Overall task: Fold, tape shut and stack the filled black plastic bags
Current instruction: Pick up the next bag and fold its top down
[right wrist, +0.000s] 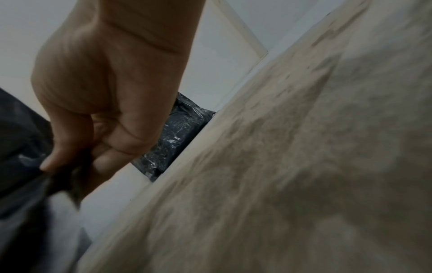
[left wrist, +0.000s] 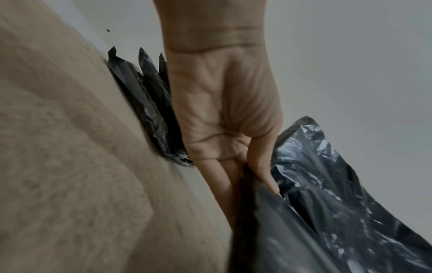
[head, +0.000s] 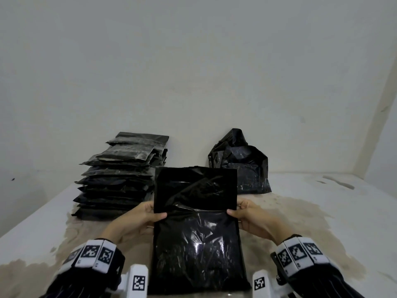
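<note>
The filled black plastic bag (head: 196, 244) in front of me lies flat on the near middle of the surface, glossy and crinkled, its lower part bulging with its contents. Its empty top flap (head: 195, 188) stands up from a crease across the bag, flat and rectangular. I pinch that crease at both side edges, my left hand (head: 139, 218) on the left edge, my right hand (head: 251, 218) on the right. At the far left sits a tall stack of flat, folded black bags (head: 120, 175), their edges unevenly lined up. At the far right, just behind the flap, sits a rumpled, unfolded black bag (head: 240, 164) with its open top sticking up.
</note>
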